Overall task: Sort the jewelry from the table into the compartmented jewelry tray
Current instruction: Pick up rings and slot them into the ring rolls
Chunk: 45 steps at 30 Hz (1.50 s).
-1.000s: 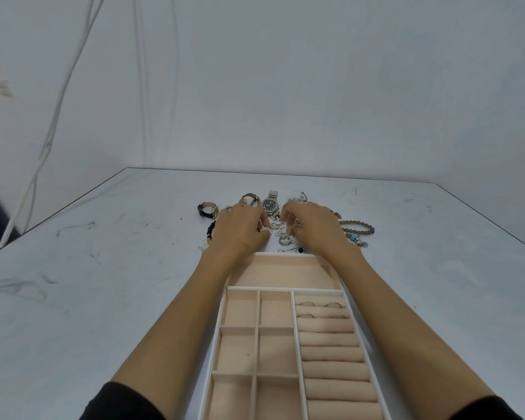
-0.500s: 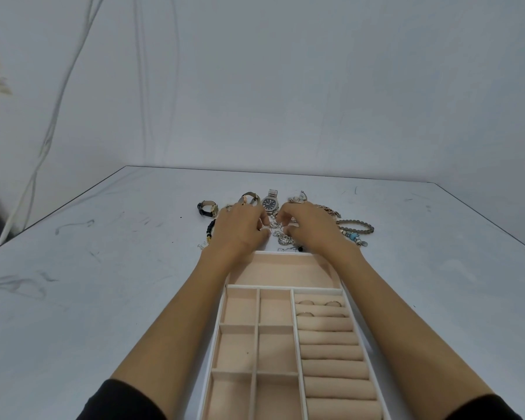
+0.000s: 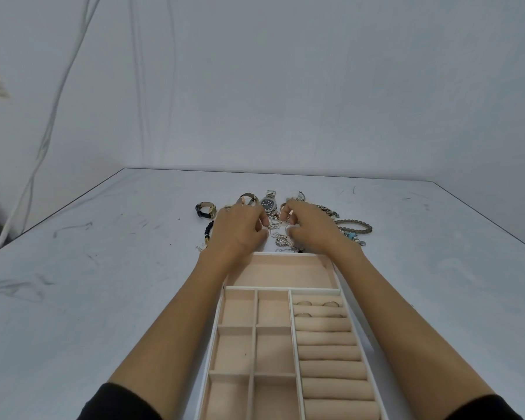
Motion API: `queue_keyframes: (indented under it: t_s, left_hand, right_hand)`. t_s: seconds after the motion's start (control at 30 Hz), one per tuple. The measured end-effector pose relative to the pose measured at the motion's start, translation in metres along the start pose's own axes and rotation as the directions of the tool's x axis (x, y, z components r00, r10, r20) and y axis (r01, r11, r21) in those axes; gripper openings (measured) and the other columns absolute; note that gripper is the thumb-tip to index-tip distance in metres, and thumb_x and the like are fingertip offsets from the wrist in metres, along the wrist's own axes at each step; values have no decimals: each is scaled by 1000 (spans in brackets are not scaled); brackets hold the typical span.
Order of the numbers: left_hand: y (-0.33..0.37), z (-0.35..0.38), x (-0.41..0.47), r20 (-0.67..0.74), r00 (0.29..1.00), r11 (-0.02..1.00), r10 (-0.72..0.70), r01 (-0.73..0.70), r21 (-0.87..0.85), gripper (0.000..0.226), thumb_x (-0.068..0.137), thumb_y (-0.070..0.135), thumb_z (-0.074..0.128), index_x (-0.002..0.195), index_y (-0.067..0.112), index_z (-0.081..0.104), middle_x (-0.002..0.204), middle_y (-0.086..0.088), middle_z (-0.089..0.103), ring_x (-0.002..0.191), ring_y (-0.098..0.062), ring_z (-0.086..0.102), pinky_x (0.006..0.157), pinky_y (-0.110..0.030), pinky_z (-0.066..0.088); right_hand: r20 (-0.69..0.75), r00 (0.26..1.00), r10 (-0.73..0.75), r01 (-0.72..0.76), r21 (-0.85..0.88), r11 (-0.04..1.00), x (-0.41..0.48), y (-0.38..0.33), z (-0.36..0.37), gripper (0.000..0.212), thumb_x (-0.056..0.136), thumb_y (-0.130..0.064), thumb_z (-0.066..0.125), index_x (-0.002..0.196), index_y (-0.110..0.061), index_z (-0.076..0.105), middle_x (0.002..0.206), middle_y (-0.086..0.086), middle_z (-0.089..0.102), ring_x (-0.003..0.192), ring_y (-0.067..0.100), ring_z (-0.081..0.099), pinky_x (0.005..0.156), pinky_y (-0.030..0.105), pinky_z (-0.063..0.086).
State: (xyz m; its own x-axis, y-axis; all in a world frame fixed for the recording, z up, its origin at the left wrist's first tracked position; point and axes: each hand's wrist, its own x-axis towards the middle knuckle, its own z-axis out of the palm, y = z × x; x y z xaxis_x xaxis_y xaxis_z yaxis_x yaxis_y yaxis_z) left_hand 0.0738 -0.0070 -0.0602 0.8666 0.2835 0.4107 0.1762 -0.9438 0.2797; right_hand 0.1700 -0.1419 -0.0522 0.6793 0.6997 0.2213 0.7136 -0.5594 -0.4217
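A beige compartmented jewelry tray (image 3: 282,288) lies in front of me, with three rings (image 3: 303,303) in its ring rolls at the right. Beyond its far edge lies a pile of jewelry: tangled silver chains (image 3: 281,239), a steel watch (image 3: 269,204), a black-strap watch (image 3: 205,210), a tan-strap watch (image 3: 249,197), a black bead bracelet (image 3: 208,230) and a grey bead bracelet (image 3: 354,226). My left hand (image 3: 240,230) and my right hand (image 3: 311,227) hover over the pile with curled fingers, both picking at the thin silver chain between them.
The pale marble-patterned table (image 3: 103,283) stretches wide to the left and right of the tray. A white wall stands behind the table's far edge. A cable (image 3: 47,137) hangs at the far left.
Both hands stay over the chain pile; their fingertips have shifted slightly while working at the tangle. The tray and other jewelry have not moved.
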Motion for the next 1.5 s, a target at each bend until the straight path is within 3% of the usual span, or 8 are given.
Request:
queue_keyframes:
  t_s: [0.2, 0.4, 0.57, 0.77, 0.97, 1.1, 1.3, 1.5]
  left_hand:
    - [1, -5, -2, -57, 998, 1000, 20, -20, -9, 5, 89, 28, 60, 91, 27, 64, 89, 10, 67, 91, -16, 58, 74, -29, 30]
    - [10, -27, -14, -156, 988, 985, -4, -23, -170, 4, 86, 29, 63, 86, 27, 66, 67, 19, 56, 77, -11, 55, 78, -33, 42]
    - [31, -46, -38, -208, 977, 934, -42, -35, -354, 5, 83, 29, 67, 81, 33, 65, 73, 18, 64, 75, -4, 59, 66, -20, 41]
    - [46, -56, -76, -169, 985, 877, 10, -90, -472, 11, 76, 33, 72, 73, 40, 64, 73, 21, 67, 76, -1, 58, 70, -18, 42]
    - [55, -54, -106, -87, 996, 785, 16, -66, -616, 6, 71, 29, 78, 73, 32, 73, 73, 19, 68, 79, -5, 59, 80, -31, 48]
    - [58, -57, -121, -42, 998, 758, 50, -65, -649, 10, 72, 25, 83, 76, 31, 75, 77, 13, 70, 82, -5, 60, 82, -29, 47]
    - [61, -60, -127, -1, 997, 735, 82, -61, -675, 10, 72, 24, 83, 77, 29, 75, 80, 5, 72, 83, -9, 60, 87, -42, 48]
    - [58, -59, -127, -7, 998, 744, 62, -51, -666, 12, 72, 25, 82, 76, 33, 74, 81, 7, 72, 85, -9, 60, 89, -39, 47]
  right_hand:
    - [-145, 989, 13, -11, 16, 1000, -2, 0, -5, 22, 84, -3, 56, 84, -23, 65, 75, -13, 58, 76, 10, 53, 62, 26, 37]
    - [-316, 942, 113, 10, 363, 932, -23, -10, -37, 13, 83, -6, 68, 79, -19, 69, 68, -12, 62, 52, -9, 52, 59, 20, 42]
    - [-250, 964, 93, 39, 477, 878, -69, -27, -49, 9, 78, -10, 74, 79, -18, 71, 70, -2, 61, 59, 10, 52, 61, 23, 43]
    - [-176, 983, 53, 63, 598, 799, -123, -27, -49, 9, 76, -9, 76, 78, -17, 73, 72, -1, 64, 66, 19, 54, 67, 29, 46]
    - [-116, 993, 14, 63, 637, 768, -168, -24, -50, 9, 75, -8, 78, 78, -15, 74, 77, 7, 69, 63, 7, 52, 60, 10, 41]
    - [-80, 997, 15, 39, 628, 777, -185, -23, -51, 9, 73, -10, 80, 77, -18, 76, 74, -1, 70, 61, 4, 49, 58, 10, 37]
    - [-61, 998, 29, 13, 590, 807, -191, -19, -49, 10, 72, -12, 81, 75, -20, 76, 71, -5, 69, 60, 4, 45, 57, 8, 35]
    - [-50, 998, 23, 8, 537, 844, -192, -16, -48, 12, 69, -12, 83, 71, -22, 76, 72, -6, 68, 61, 2, 46, 58, 6, 35]
